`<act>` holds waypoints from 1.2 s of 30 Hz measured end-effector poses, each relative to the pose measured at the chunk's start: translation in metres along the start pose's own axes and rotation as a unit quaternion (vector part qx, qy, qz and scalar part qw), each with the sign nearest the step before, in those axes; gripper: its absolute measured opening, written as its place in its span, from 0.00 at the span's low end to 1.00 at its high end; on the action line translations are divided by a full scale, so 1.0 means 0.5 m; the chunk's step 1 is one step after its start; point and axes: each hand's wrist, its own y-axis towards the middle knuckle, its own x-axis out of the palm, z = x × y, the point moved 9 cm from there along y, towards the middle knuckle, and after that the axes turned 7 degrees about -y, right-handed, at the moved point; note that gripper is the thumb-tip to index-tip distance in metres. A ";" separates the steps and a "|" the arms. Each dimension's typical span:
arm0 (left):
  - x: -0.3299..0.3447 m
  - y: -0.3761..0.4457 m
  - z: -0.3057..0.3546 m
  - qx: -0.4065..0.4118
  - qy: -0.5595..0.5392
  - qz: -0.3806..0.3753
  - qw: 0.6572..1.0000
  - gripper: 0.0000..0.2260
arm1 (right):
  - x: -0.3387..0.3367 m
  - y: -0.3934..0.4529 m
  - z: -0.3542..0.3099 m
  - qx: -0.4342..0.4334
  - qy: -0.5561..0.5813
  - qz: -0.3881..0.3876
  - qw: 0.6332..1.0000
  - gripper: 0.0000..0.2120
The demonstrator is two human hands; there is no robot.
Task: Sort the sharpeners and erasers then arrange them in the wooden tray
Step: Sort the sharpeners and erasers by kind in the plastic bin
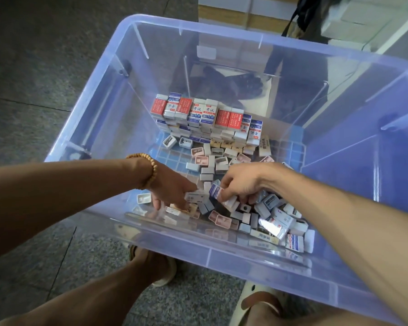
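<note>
The right hand (239, 182) has its fingers curled round a small eraser with a blue and white paper sleeve (216, 190), pinching it just above the loose pile. Just beside it, the left hand (172, 188) holds a white rectangular eraser (196, 197) between thumb and fingers; a wooden bead bracelet (149, 167) is on its wrist. The two held erasers almost touch.

Both hands are deep inside a large clear bluish plastic bin (222, 252), whose high walls rise round them. The forearms pass over its near rim.

Under the hands, at the near side, lies a mixed loose heap of erasers and small sharpeners in pink, grey and white (264, 215). At the far side a neat stack of sleeved erasers, red and blue (205, 118), stands in rows. Between them some of the floor of the bin is bare.

The bin stands on a grey speckled stone floor (33, 78).
</note>
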 end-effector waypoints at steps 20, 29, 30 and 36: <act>0.009 -0.025 0.096 0.134 -0.071 -0.040 0.988 0.12 | -0.087 -0.072 0.045 0.004 0.161 0.157 0.974 0.11; 0.027 -0.034 0.104 0.148 -0.004 -0.066 0.987 0.17 | -0.095 -0.085 0.065 0.018 0.213 0.175 0.961 0.08; 0.028 -0.032 0.104 0.152 0.001 -0.060 0.986 0.17 | -0.098 -0.087 0.070 0.022 0.224 0.182 0.957 0.09; 0.012 -0.016 0.111 0.169 -0.035 -0.006 0.985 0.05 | -0.108 -0.096 0.088 0.036 0.255 0.207 0.944 0.13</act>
